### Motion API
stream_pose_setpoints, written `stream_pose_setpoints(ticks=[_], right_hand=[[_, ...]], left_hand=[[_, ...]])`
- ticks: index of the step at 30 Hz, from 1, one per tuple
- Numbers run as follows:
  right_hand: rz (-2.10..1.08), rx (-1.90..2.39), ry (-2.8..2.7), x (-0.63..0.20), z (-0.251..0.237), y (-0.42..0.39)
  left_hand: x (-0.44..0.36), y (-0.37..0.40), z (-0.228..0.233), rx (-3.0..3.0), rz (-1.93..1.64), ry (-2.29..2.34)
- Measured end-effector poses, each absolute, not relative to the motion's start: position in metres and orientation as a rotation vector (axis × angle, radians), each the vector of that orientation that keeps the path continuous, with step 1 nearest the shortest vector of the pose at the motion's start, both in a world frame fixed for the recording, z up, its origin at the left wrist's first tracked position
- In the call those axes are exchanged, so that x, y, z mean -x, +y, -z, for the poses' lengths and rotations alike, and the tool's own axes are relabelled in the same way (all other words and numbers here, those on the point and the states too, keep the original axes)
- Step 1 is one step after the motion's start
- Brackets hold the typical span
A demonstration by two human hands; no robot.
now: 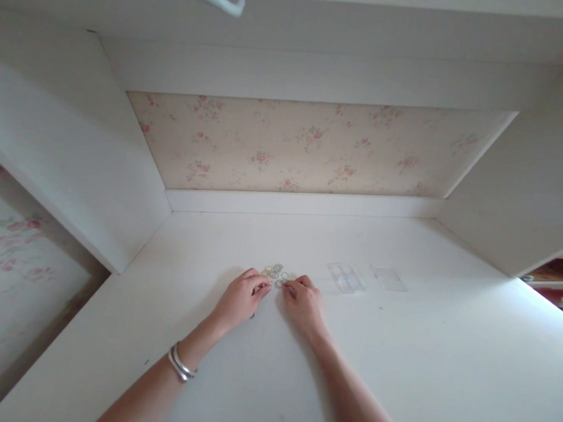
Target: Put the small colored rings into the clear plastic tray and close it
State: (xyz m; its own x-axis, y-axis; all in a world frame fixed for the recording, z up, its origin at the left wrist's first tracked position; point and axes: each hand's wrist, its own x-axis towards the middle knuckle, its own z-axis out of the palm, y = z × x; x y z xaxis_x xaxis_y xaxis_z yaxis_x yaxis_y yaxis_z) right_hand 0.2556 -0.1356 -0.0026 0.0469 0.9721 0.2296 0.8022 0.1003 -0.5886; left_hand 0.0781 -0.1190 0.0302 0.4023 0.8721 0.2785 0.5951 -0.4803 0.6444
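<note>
**Head view: both hands meet over a small heap of rings**

Head camera looks down on your two hands at the middle of a white table (397, 357), fingertips drawn together over a cluster of small pale rings (275, 272). Your left hand (241, 297) curls with its fingertips pinched at the near edge of the cluster; it seems to hold one ring, though the piece is too small to be sure. Your right hand (306, 302) mirrors it, fingers bent and closed down on a ring at the right of the heap.

By the look of it, the work is at an early stage: the rings lie bunched together just beyond your fingers, and the clear compartment box (345, 277) just to the right of your right hand shows nothing certain inside. Its loose clear lid (390, 279) lies flat a little further right, apart from the box.

Counted: one heap of rings, perhaps eight to ten, overlapping too much for an exact figure; one clear box; one lid; two hands. Two silver bangles (179, 364) sit on your left wrist.
</note>
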Motion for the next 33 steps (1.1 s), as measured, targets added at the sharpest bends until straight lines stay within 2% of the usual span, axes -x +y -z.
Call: stream_pose_setpoints(ticks=[9, 19, 33], right_hand=[[-0.327, 1.696, -1.791, -0.255, 0.011, -0.133], [-0.224, 1.787, -1.895, -0.252, 0.01, -0.136], [-0.33, 1.61, -1.699, -0.251, 0.009, -0.136]], left_hand=[[-0.026, -0.158, -0.016, -2.351, -0.727, 1.28], [-0.028, -0.162, -0.013, -2.54, -0.544, 1.33], [-0.032, -0.165, -0.021, -2.332, -0.649, 1.326]])
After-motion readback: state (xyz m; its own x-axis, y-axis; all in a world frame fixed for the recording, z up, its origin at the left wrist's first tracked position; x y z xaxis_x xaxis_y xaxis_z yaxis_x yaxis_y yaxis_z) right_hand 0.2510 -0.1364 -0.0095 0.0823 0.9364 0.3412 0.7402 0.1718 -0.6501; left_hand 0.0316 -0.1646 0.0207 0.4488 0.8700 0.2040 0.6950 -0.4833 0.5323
